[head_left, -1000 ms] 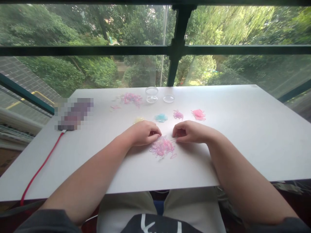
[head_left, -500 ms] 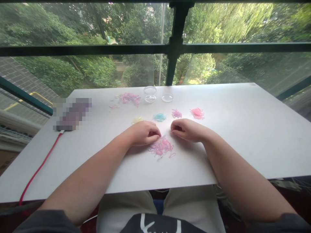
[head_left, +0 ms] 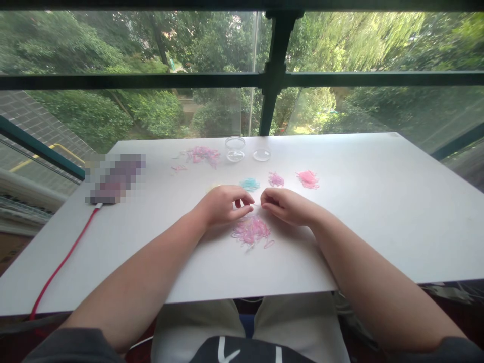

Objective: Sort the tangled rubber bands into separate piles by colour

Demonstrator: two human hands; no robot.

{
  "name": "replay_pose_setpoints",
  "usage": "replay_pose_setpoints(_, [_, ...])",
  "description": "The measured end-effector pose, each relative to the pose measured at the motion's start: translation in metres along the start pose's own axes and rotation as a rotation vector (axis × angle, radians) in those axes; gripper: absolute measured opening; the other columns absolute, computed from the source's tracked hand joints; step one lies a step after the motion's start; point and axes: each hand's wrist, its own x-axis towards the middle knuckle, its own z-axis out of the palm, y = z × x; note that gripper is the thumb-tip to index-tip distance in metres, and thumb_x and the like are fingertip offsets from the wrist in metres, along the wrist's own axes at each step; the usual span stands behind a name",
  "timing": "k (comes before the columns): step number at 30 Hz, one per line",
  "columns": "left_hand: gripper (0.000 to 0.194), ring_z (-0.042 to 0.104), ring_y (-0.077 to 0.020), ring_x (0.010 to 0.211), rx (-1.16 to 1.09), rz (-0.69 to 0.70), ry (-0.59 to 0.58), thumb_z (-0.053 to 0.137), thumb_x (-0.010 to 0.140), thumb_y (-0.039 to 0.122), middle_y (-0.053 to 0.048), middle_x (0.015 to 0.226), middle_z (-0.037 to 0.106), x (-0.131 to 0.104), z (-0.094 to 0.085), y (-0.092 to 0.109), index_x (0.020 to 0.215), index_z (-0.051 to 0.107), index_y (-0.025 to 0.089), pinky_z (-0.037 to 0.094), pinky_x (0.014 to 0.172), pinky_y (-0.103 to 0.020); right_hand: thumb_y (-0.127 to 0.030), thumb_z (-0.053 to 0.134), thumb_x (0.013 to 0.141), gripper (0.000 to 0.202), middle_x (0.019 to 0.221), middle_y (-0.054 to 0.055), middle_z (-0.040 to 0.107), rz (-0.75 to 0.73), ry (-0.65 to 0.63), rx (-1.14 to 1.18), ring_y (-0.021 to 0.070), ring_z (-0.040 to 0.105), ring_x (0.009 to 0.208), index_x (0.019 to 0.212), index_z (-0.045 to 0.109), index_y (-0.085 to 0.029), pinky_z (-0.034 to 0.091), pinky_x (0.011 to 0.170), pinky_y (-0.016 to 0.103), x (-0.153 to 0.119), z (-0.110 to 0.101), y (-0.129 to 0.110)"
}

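Observation:
Above a mixed pile of pink and lilac rubber bands [head_left: 251,230], my two hands nearly meet. The fingers and thumb of my left hand [head_left: 229,202] are slightly apart, its fingertips close to the right ones. My right hand [head_left: 285,205] is closed in a pinch, and a faint pale strand, seemingly a rubber band [head_left: 257,204], shows at its fingertips. Just beyond the hands lie small sorted piles: blue bands [head_left: 250,184], purple bands [head_left: 276,179] and coral-pink bands [head_left: 307,179]. Yellowish bands [head_left: 212,187] are mostly hidden behind my left hand.
Farther back on the white table [head_left: 378,217] are a loose heap of mixed bands [head_left: 203,156], a clear round container [head_left: 235,149] and a clear lid-like disc [head_left: 261,155]. At left lies a blurred-out device [head_left: 115,179] with a red cable [head_left: 66,259]. Windows border the far edge.
My right hand has moved left and slightly nearer, closing the gap to the left hand. The left fingers have lifted off the mixed pile and parted a little.

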Motion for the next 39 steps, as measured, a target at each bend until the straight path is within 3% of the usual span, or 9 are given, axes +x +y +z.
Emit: replay_pose_setpoints(39, [0.01, 0.054, -0.011, 0.063, 0.04, -0.022, 0.003, 0.054, 0.076, 0.022, 0.0, 0.07, 0.064, 0.0024, -0.0007, 0.0037, 0.074, 0.063, 0.017, 0.043, 0.063, -0.023, -0.018, 0.044, 0.082, 0.005, 0.073, 0.0, 0.054, -0.055, 0.05, 0.035, 0.011, 0.042, 0.063, 0.081, 0.049, -0.018, 0.034, 0.059, 0.023, 0.0009, 0.0044, -0.0022])
